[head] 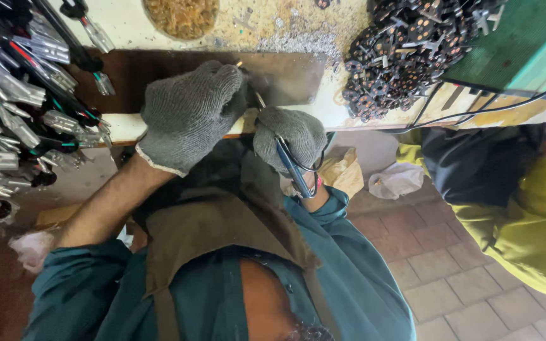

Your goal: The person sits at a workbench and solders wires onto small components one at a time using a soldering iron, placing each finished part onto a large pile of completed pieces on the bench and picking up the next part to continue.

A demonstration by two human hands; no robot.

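left hand: grey knit glove, fist closed over a small part at the bench edge; the part itself is hidden, only a small tip shows above the knuckles
right hand: grey knit glove, closed round blue-handled pliers, handles point down toward the body, nose up toward the left hand
hands relation: touching, side by side at the bench edge
metal plate: dark, flat on the workbench, just behind both hands
pile of dark round parts: on bench, well right of the hands
cut cables with metal terminals: heap at left, near the left hand
dish of brown scrap: top of bench, behind
other person: yellow sleeve, far right, apart
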